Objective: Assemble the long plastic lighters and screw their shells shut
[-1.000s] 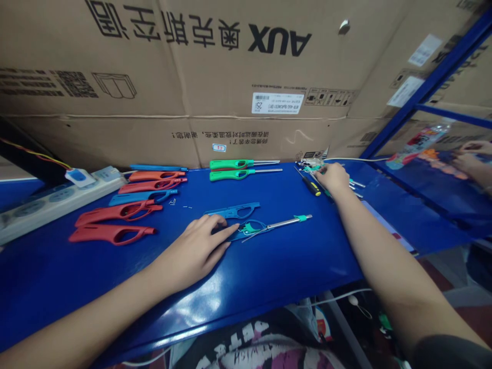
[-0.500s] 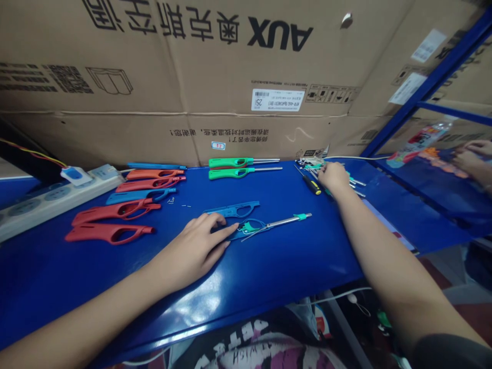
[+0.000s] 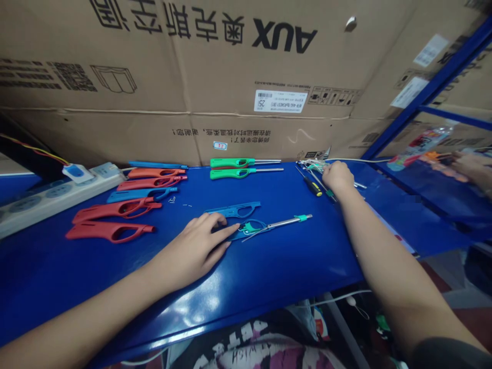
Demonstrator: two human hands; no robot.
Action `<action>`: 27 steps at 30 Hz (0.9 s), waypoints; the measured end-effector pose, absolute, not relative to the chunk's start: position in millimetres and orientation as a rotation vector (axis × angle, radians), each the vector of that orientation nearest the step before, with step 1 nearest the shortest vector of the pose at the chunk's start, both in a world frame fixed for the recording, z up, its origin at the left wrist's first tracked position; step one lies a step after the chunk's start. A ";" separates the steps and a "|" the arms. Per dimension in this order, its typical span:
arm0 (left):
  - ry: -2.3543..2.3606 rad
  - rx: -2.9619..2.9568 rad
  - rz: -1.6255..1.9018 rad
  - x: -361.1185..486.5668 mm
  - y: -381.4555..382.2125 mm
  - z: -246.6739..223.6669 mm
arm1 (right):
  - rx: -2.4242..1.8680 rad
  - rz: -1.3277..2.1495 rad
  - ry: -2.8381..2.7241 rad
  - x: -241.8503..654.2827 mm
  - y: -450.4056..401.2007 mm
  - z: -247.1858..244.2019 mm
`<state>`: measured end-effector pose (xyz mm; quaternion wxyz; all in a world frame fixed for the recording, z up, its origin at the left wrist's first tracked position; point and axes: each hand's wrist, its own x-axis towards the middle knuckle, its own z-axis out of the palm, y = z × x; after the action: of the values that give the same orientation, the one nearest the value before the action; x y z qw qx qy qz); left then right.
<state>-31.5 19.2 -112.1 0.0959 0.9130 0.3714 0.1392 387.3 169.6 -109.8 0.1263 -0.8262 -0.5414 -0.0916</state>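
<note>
My left hand [image 3: 200, 241] lies on the table with its thumb and fingers closed around the handle end of an opened blue lighter casing [image 3: 236, 233]. A green trigger part [image 3: 249, 227], thin wires and a metal lighter tube [image 3: 284, 222] with a green piece near its tip show in and beyond it. Just behind lies a second blue casing half [image 3: 246, 209]. Out at the far right my right hand [image 3: 339, 178] has its fingers down in a pile of lighter innards [image 3: 313, 165], metal tubes with green bits and wires. Its fingertips are mostly hidden.
A yellow-black screwdriver [image 3: 313, 187] lies beside the pile. Two green lighters [image 3: 230, 173] rest at the back. Several red, orange and blue casings [image 3: 115, 209] line the left, near a power strip [image 3: 57, 197]. A bottle [image 3: 418, 148] and another person's hand [image 3: 474, 166] are at right.
My right hand has shifted slightly within the pile, and some tubes there lie differently. My left hand keeps its hold on the blue casing. The other person's hand has moved a little.
</note>
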 end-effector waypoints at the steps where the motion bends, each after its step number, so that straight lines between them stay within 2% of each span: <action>1: 1.098 2.709 0.410 -31.4 19.4 -112.1 | -2.415 -0.266 -1.549 385.7 168.4 -107.0; 11: 1.091 2.735 0.402 -32.4 17.6 -110.3 | -2.316 -0.309 -1.469 372.9 154.5 -83.0; 17: 1.196 2.676 0.457 -28.9 13.9 -106.9 | -1.989 -0.294 -1.484 361.9 146.3 -69.2; 21: 1.164 2.609 0.554 -26.4 9.0 -103.2 | -1.756 0.107 -1.409 333.8 143.1 -65.3; 27: 1.075 2.349 0.745 -19.4 2.7 -104.3 | -1.137 1.101 -1.259 257.2 105.1 -77.0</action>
<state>-19.4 2.7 -104.3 0.2245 0.8514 0.3896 0.2701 257.2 105.1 -77.0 0.5310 -0.4765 -0.5275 0.4612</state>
